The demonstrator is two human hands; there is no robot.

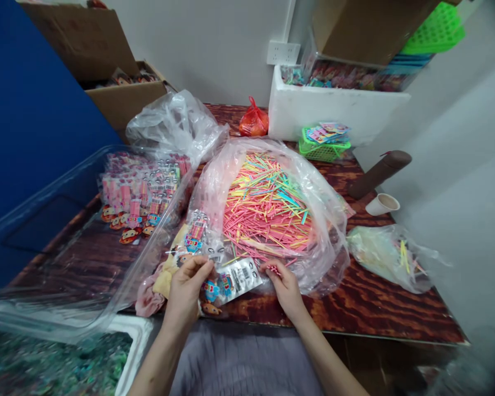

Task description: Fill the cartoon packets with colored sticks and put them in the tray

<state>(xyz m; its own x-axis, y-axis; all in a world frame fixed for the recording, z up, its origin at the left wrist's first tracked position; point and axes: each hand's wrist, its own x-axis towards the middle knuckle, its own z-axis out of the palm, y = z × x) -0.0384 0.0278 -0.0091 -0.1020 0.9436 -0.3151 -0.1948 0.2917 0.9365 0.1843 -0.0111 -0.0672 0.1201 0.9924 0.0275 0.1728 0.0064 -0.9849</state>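
Note:
My left hand [190, 280] is closed in a pinch at the edge of a small clear-and-printed plastic packet; its fingertips partly hide the grip. Between my hands lies a silver-backed packet [241, 278] with a barcode, over other cartoon-printed packets. My right hand [284, 286] is closed around a few thin pink sticks [274, 269], whose ends show at the fingers. Just beyond both hands, a large clear plastic bag [325, 236] lies open, full of loose thin sticks [268, 209] in pink, yellow, green and blue. Filled stick packets [197, 228] rest by its left edge.
A clear plastic tub [136, 275] on its side at left has filled packets [136, 203] piled in it. At right stand a paper cup [382, 204], a brown bottle [379, 175] and a plastic bag [390, 256]. A green basket [324, 151] and foam box [338, 107] are behind.

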